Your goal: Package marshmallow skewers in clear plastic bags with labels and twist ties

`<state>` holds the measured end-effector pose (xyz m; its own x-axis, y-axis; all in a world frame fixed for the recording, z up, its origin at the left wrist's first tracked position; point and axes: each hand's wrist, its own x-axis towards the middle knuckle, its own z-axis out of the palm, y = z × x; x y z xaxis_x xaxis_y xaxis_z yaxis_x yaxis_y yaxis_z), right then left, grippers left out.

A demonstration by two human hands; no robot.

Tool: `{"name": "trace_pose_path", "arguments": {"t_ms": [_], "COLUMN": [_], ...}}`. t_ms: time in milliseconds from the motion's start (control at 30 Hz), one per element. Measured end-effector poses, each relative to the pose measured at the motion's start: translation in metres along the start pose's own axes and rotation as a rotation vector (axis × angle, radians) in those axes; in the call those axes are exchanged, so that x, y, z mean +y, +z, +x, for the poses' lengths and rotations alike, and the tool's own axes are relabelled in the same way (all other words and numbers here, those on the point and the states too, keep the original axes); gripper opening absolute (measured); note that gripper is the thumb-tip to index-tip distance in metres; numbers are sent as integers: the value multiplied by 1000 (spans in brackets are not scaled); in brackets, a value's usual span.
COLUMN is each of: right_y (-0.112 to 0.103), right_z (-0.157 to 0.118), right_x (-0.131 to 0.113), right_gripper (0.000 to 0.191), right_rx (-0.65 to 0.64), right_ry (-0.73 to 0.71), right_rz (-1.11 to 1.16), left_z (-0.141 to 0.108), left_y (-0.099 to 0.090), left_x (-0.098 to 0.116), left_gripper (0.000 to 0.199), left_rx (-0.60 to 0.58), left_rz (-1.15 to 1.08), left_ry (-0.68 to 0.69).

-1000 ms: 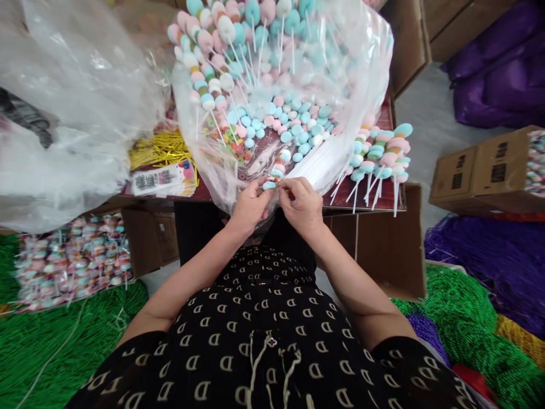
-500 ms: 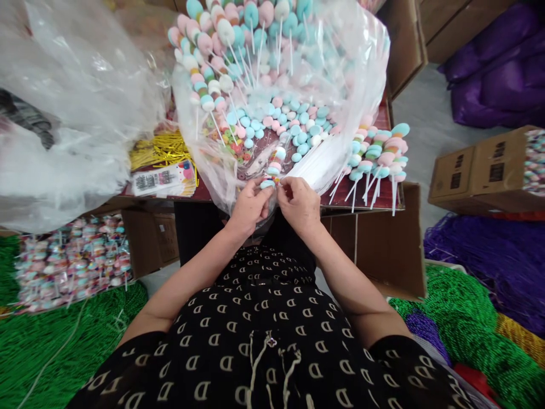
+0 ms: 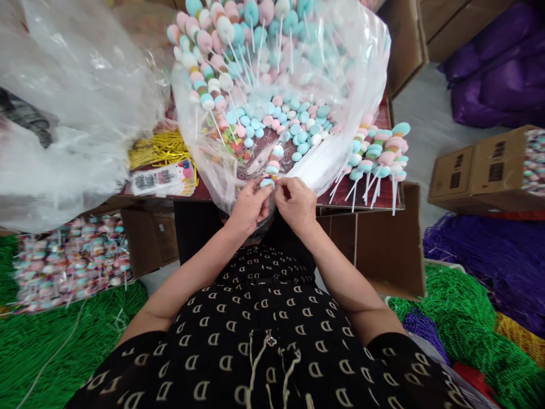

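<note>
A candy skewer (image 3: 273,166) with pink, white and blue pieces, apparently in a clear wrapper, points away from me at the table's front edge. My left hand (image 3: 250,208) is closed around its lower end, thumb and fingers pinching near a blue piece. Right beside it, my right hand (image 3: 299,205) has its thumb and fingertips pinched together at the same lower end; whatever is between them is too small to make out. Loose blue, pink and white candies (image 3: 301,126) lie just beyond, with small ring candies (image 3: 238,142) to their left and white sticks (image 3: 317,161) to the right.
Finished skewers (image 3: 377,150) lie at the table's right edge, and more (image 3: 227,34) pile up in a clear plastic bag (image 3: 370,62) at the back. Gold twist ties (image 3: 159,149) and printed cards (image 3: 164,179) sit left. Cardboard boxes (image 3: 481,167) and green bead strands (image 3: 457,318) surround the table.
Both hands have shifted very slightly left with the skewer, which now stands a little more upright in view. The right fingertips stay pinched at its lower end.
</note>
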<state>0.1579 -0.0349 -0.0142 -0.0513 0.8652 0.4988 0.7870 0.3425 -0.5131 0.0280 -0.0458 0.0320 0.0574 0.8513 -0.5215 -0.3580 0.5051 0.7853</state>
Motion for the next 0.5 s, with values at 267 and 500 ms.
{"name": "trace_pose_path", "arguments": {"t_ms": [267, 500], "right_y": [-4, -8], "right_z": [-3, -1], "right_x": [4, 2], "right_gripper": [13, 18], "right_rx": [13, -23], "right_ry": [-91, -117], "right_rz": [104, 139], "left_z": [1, 1], "left_y": [1, 1], "left_x": [-2, 2], "left_gripper": [11, 12], "left_rx": [7, -47], "left_rz": [29, 26], "left_ry": [5, -1]}}
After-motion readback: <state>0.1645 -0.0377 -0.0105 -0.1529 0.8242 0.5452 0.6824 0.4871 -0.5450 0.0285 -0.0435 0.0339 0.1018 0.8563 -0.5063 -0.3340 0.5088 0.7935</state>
